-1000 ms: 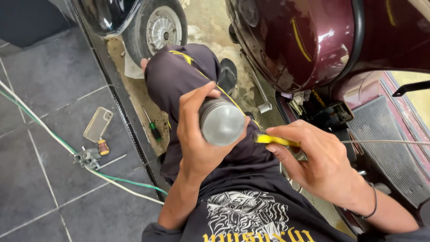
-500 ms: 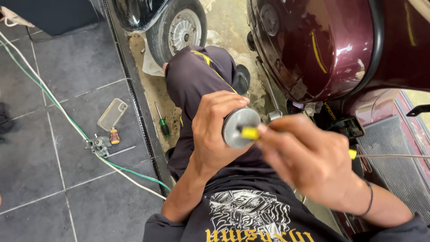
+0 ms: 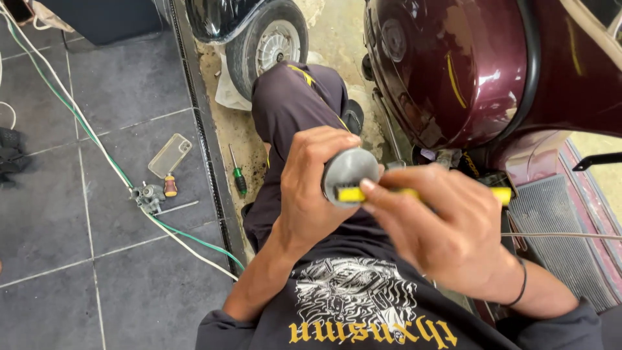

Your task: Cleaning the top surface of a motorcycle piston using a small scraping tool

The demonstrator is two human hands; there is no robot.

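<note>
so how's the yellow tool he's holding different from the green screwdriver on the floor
The yellow-handled tool is gripped in the right hand, lying level against the grey metal cylinder held by the left hand. The green-handled screwdriver lies untouched on the floor beside the tyre. Both are slim hand tools.

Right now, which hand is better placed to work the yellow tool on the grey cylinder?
The right hand: it already holds the yellow tool against the cylinder. The left hand is wrapped around the cylinder, steadying it.
</note>
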